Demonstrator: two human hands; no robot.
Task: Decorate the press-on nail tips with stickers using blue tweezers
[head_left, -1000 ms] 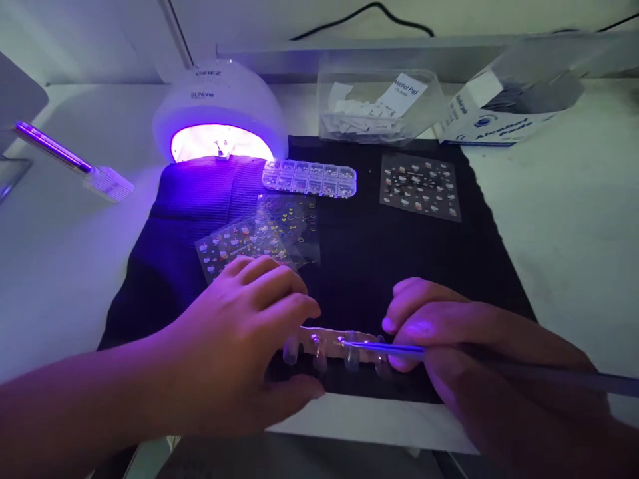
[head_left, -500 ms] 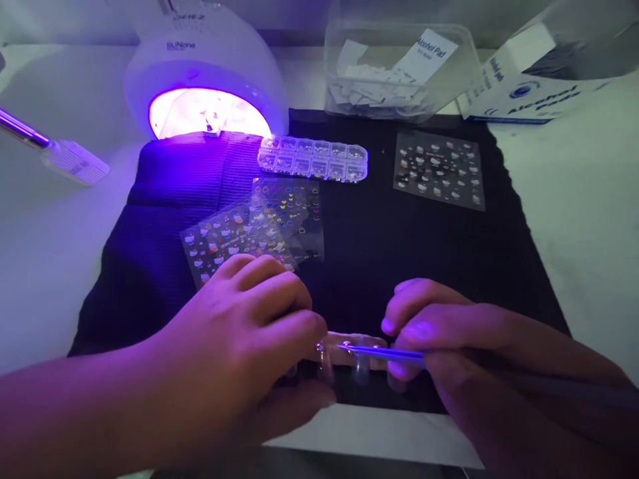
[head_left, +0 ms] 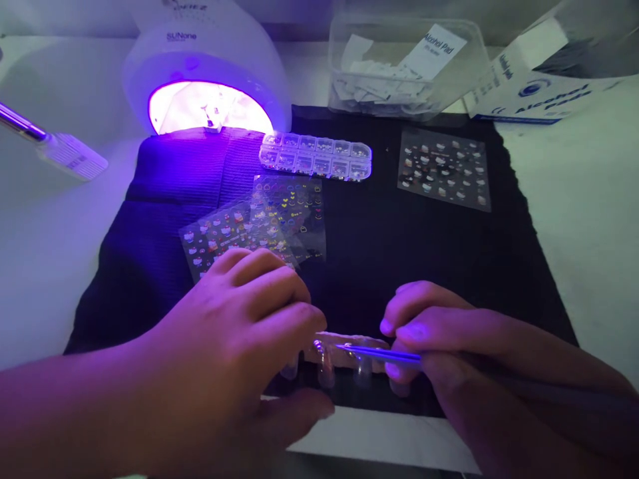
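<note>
Right hand (head_left: 464, 359): thumb and fingers clamped on slim, blue-lit, pen-like tool (head_left: 384, 354); tip pointing left, over pinkish flat strip (head_left: 343, 359). Actual tip contact: cannot tell. Strip lies near front edge of black ribbed cloth (head_left: 424, 246), between hands, bearing row of translucent nail tips (head_left: 326, 369). Left hand (head_left: 244, 339): thumb and index finger apart, at strip's left end; touch on strip cannot be told. White domed lamp (head_left: 200, 53) glowing violet, beyond left hand. Clear compartmented plastic case (head_left: 314, 159) beside lamp, on cloth.
</note>
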